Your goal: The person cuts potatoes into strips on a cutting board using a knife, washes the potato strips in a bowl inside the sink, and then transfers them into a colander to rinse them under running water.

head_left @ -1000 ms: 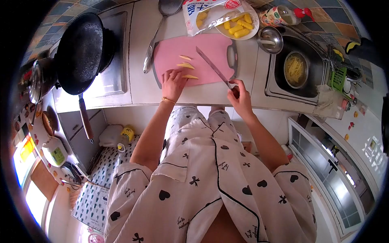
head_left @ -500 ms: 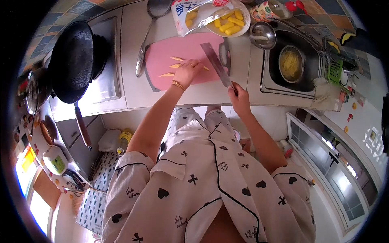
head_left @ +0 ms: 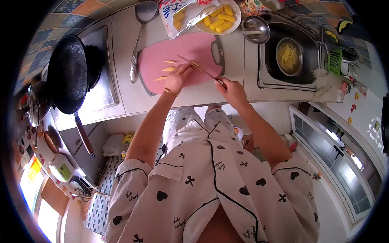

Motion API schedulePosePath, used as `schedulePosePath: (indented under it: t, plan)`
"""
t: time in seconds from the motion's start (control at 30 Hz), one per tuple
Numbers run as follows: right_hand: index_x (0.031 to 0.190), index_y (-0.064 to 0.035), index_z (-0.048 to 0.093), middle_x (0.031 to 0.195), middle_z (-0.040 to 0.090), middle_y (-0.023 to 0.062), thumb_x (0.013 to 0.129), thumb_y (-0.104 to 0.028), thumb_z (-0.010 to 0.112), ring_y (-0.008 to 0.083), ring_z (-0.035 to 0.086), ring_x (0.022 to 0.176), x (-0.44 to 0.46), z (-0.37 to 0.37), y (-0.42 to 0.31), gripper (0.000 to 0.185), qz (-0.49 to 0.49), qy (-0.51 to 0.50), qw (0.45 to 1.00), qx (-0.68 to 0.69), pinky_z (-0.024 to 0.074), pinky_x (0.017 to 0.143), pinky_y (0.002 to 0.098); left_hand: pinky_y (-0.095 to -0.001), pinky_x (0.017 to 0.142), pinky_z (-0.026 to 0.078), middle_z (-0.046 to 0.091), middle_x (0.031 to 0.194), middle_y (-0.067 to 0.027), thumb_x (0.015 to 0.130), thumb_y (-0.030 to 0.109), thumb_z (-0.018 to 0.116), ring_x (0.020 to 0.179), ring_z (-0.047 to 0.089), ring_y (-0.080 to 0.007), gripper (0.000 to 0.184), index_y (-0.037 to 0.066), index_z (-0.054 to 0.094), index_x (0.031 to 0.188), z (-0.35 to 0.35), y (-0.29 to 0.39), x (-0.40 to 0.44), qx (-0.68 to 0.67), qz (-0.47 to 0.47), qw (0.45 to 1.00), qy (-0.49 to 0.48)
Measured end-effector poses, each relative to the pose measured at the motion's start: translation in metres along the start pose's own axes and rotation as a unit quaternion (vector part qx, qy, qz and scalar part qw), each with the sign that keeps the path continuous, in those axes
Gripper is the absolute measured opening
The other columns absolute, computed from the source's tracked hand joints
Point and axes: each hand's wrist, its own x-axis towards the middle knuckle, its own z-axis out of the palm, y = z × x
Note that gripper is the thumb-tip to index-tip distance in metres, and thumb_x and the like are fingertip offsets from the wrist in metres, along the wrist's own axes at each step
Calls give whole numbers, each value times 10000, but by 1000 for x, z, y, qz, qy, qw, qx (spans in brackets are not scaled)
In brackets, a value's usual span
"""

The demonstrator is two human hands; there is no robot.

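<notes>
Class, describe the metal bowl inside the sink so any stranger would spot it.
From the pink cutting board, go right along the counter to the sink. In its basin sits a round metal bowl. Its heap of thin yellow strips sets it apart from the other metal bowl, at the sink's far-left corner.

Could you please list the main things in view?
Cutting board: one, pink, centre
Strips: several, yellow, on board
Knife: one, grey, over board
Pan: one, black, left
Bag: one, white, beyond board
Turner: one, grey, left of bag
Plate: one, white, beside bag
Chunks: several, yellow, on plate
Sink: one, silver, right
Small bowl: one, silver, beside sink
Bowl of shreds: one, silver, in sink
Left hand: one, bare, over board
Right hand: one, bare, gripping knife
</notes>
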Motion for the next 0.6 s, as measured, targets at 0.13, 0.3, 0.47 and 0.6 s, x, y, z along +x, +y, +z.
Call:
schedulePosePath:
  t: [0.13,0.3,0.47,0.6]
  plan:
    - [956,-80,593,687,633,145,891,-350,520,345,617,636,-2,7,-3,287,17,8,999,27,484,590,442,-355,876,473,567,1157,-39,747,89,510,1063,545,-233,350,97,607,1083,2,-2,-1,18,44,999,5]
    - [972,-92,592,666,620,155,889,-338,516,354,615,631,-2,12,-4,270,13,-2,1000,-4,484,590,459,-365,924,440,558,1172,-42,749,101,500,1114,515,-237,379,99,592,1116,2,-4,-1,54,63,996,-42]
    - [977,-100,586,662,617,161,878,-333,527,357,616,631,0,9,-1,260,5,3,1000,-11,485,589,467,-377,929,436,552,1191,-52,741,97,503,1134,503,-237,411,95,579,1145,9,-8,-4,45,40,996,-72]
    - [971,-102,585,663,622,160,865,-329,538,358,620,632,0,11,-1,255,24,-12,999,-28,490,593,468,-380,933,436,552,1199,-64,735,85,503,1128,510,-243,426,89,576,1155,8,-7,-2,33,28,996,-82]
